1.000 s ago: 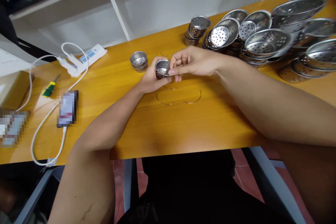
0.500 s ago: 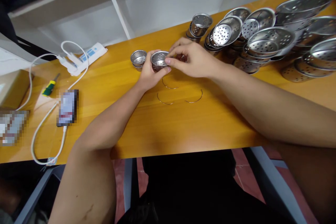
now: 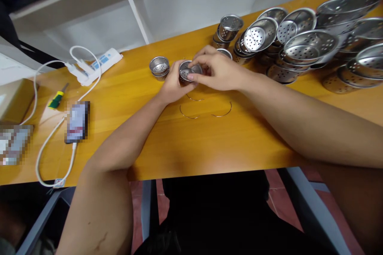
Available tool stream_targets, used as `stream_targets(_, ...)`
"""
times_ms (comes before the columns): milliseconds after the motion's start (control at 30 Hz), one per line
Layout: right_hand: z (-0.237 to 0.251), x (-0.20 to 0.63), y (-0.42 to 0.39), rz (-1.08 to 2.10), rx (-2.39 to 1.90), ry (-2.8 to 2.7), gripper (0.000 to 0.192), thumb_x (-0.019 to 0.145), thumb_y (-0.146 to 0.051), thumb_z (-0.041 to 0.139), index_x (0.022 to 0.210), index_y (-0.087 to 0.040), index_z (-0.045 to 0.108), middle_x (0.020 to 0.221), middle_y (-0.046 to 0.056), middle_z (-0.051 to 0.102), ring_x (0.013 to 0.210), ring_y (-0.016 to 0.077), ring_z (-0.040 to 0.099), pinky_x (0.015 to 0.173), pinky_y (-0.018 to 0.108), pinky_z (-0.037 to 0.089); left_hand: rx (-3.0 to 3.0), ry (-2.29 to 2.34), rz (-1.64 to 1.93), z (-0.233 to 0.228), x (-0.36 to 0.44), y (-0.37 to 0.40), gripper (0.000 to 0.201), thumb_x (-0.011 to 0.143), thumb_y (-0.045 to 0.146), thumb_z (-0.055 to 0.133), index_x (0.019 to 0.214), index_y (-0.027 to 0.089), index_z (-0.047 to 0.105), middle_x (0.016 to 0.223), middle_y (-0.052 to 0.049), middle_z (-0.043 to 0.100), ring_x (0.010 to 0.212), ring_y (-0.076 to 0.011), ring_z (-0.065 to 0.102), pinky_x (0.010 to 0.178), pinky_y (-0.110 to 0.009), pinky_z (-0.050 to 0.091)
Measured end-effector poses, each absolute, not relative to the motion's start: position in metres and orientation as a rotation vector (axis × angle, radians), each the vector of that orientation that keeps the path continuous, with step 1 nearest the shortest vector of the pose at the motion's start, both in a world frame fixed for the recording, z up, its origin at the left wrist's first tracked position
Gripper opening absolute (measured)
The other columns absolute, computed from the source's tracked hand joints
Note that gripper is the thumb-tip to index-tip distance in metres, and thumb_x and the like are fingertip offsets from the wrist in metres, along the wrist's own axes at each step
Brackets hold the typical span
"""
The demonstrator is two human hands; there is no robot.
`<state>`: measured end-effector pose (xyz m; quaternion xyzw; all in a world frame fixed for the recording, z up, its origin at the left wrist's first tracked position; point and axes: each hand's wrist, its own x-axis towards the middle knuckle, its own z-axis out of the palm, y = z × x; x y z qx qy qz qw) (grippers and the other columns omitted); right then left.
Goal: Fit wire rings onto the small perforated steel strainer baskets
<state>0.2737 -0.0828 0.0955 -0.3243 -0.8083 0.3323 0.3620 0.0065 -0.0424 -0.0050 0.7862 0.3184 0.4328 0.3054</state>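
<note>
The fingers of the left hand (image 3: 174, 86) are closed around a small perforated metal cup (image 3: 184, 72), with the thumb on the near side of its wall. The cup is held with its open mouth up, and its holes can be seen inside. The right hand (image 3: 218, 69) comes from the other side; its thumb and forefinger reach over the rim into the mouth of this cup. These fingertips are bent toward each other, but whether they pinch something there, I cannot tell.

Just below the fingers, on the nearer side, three thin curved wires lie on the wooden table (image 3: 191, 147): a short wire (image 3: 195, 99) closest to the cup, then a left wire (image 3: 188, 116) and a right wire (image 3: 224, 114) beside each other. Just to the left of the left fingers stand two small cups (image 3: 159, 67), one in the other. Behind the right hand, one more cup (image 3: 225, 53) shows only its upper part.

Farther beyond the right fingers there is a small stack (image 3: 230, 28) of cups, and to its right many bigger perforated bowls (image 3: 309, 50) in piles. Well to the left of the fingers are a white power strip (image 3: 103, 63), a green-yellow screwdriver (image 3: 56, 100) and a phone (image 3: 78, 121) with a white cable.
</note>
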Motion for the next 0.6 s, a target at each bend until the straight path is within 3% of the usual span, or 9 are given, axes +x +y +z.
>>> stream_targets(200,0.0943,0.2747,-0.0824,0.790,-0.899,-2.060,0.041,0.100,-0.065,0.106,0.117,-0.030,0.092,0.127,0.015,0.082,0.123,0.0406,0.075,0.111,0.054,0.065,2.077,0.865,1.057,-0.0008,0.0063,-0.0481,0.115,0.089,0.081,0.107,0.173,0.023,0.056,0.169,-0.022,0.070,0.173,-0.0489,0.065,0.152,-0.069,0.047)
stream_targets(367,0.0951,0.2715,-0.0841,0.769,-0.893,-2.060,0.032,0.103,-0.059,0.104,0.110,-0.031,0.090,0.112,0.011,0.081,0.114,0.0376,0.075,0.103,0.050,0.065,2.096,0.849,0.942,-0.0020,0.0045,-0.0480,0.117,0.090,0.077,0.108,0.177,0.022,0.053,0.170,-0.023,0.075,0.168,-0.0483,0.072,0.152,-0.073,0.050)
stream_targets(600,0.0954,0.2680,-0.0855,0.652,-0.877,-2.187,0.027,0.112,-0.054,0.090,0.104,-0.028,0.086,0.105,0.011,0.079,0.106,0.0350,0.075,0.104,0.052,0.060,2.336,0.846,1.033,0.0015,0.0030,-0.0426,0.134,0.093,0.089,0.099,0.192,0.025,0.035,0.206,-0.029,0.040,0.198,-0.0521,0.036,0.166,-0.076,0.025)
